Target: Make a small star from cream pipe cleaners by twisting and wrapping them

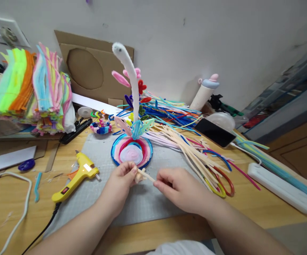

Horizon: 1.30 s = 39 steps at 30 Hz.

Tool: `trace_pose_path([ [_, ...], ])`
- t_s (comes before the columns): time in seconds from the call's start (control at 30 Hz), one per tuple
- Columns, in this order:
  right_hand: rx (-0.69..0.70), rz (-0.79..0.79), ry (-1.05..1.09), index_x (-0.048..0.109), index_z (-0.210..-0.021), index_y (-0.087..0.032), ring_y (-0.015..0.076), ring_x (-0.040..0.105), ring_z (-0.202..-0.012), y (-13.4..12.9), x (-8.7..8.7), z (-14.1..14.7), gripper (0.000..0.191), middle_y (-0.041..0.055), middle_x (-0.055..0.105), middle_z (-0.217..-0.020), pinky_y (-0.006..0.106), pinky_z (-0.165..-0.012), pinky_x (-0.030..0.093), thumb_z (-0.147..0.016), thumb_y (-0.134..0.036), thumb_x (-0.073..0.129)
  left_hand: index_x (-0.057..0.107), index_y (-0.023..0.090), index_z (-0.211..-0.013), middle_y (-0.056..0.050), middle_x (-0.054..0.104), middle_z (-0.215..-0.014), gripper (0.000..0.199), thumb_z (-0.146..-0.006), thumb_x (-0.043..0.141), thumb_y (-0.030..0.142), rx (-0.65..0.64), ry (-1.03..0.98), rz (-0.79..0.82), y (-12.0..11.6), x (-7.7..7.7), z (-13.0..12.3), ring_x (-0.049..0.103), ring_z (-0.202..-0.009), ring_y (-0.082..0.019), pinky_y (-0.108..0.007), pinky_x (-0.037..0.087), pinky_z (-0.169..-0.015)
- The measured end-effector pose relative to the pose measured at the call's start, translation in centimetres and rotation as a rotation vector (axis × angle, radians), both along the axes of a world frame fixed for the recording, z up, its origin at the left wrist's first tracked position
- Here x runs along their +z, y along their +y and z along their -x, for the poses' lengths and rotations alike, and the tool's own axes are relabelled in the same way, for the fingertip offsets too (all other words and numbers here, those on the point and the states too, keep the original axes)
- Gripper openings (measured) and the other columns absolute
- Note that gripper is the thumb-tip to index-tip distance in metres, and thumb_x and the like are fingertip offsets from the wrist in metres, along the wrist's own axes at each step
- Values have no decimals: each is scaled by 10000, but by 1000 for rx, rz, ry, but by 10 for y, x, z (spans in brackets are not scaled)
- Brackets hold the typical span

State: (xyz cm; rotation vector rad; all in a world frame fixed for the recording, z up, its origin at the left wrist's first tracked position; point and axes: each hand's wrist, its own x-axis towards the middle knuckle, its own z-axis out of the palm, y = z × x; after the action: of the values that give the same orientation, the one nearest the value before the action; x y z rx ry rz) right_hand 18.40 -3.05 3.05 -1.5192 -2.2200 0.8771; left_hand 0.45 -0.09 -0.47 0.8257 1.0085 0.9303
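Note:
My left hand (pixel 124 179) pinches a small folded piece of cream pipe cleaner (pixel 140 174) over the grey cutting mat (pixel 166 202). From that piece a straight cream end runs to the right, and the fingers of my right hand (pixel 173 186) are closed on its tip. Just beyond my hands stands a pipe-cleaner figure: a round base (pixel 113 156) in blue, pink and white rings, with a tall curved white stem (pixel 134 85). Pink, red, purple and green petal shapes surround the stem, and a pastel butterfly shape (pixel 136 129) sits low in front.
A yellow glue gun (pixel 80 177) lies to the left, its black cord trailing forward. Loose pipe cleaners (pixel 187 141) spread behind and right. Bundled pipe cleaners (pixel 23 85) stand at the back left. A phone (pixel 215 132), white bottle (pixel 203 92) and white power strip (pixel 281 189) occupy the right.

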Motion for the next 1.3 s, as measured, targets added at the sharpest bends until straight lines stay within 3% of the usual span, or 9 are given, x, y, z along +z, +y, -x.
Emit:
trace_pose_path([
  [0.27, 65, 17, -105, 500, -659, -178, 96, 455, -558, 4, 0, -26, 365, -31, 524, -597, 218, -505, 239, -909, -425, 401, 490, 167, -692, 24, 581, -615, 266, -653, 700, 324, -65, 95, 173, -9, 3, 19, 535, -583, -110, -264, 467, -659],
  [0.33, -28, -21, -115, 515, -686, -183, 114, 491, -599, 13, -3, -45, 376, -13, 553, -640, 222, -525, 266, -927, -417, 347, 496, 165, -694, 15, 597, -625, 274, -646, 710, 329, -106, 119, 222, -11, 0, 24, 561, -598, -129, -288, 476, -665],
  [0.5, -402, -249, -323, 594, -748, -188, 167, 529, -699, 56, -14, -91, 214, 40, 615, -759, 249, -582, 296, -848, -338, 478, 512, 159, -697, 14, 609, -590, 312, -627, 718, 382, -93, 214, 194, -15, -2, 28, 531, -544, -110, -214, 408, -549],
  [0.67, -448, -249, -313, 618, -728, -182, 174, 527, -701, 90, -33, -99, 126, 54, 619, -785, 252, -571, 290, -754, -295, 569, 488, 164, -667, 34, 579, -571, 352, -608, 712, 429, -172, 253, 149, -15, 0, 27, 485, -543, -101, -201, 357, -536],
  [0.83, -470, -208, -189, 603, -613, -173, 163, 518, -630, 101, -41, -99, 137, 35, 609, -663, 253, -551, 302, -713, -263, 578, 479, 174, -665, 50, 552, -549, 354, -604, 697, 446, -181, 256, 124, -16, 1, 26, 452, -528, -97, -199, 331, -519],
  [1.0, -508, -162, 55, 572, -656, -162, 143, 525, -552, 101, -17, -112, 190, 23, 598, -604, 238, -514, 362, -764, -306, 509, 485, 170, -678, 35, 577, -579, 321, -609, 689, 408, -148, 290, 140, -11, 3, 27, 500, -559, -109, -202, 354, -547],
  [1.13, -505, -185, 276, 564, -887, -168, 108, 488, -507, 90, 15, -118, 210, 11, 586, -679, 219, -476, 369, -793, -338, 486, 496, 165, -680, 26, 573, -583, 280, -645, 641, 402, -185, 462, 72, -5, -1, 30, 461, -505, -100, -198, 306, -490],
  [1.2, -467, -268, 474, 583, -984, -180, 83, 423, -477, 78, 30, -115, 256, -4, 554, -701, 208, -450, 332, -774, -317, 534, 499, 170, -682, 28, 556, -566, 258, -665, 608, 403, -222, 569, 8, -2, -3, 31, 450, -480, -107, -209, 304, -473],
  [1.3, -458, -341, 444, 626, -981, -193, 88, 407, -468, 55, 45, -103, 245, -17, 515, -635, 206, -427, 295, -809, -340, 532, 524, 180, -700, 8, 576, -608, 212, -727, 547, 389, -270, 803, -187, -2, -3, 34, 506, -537, -147, -240, 353, -509],
])
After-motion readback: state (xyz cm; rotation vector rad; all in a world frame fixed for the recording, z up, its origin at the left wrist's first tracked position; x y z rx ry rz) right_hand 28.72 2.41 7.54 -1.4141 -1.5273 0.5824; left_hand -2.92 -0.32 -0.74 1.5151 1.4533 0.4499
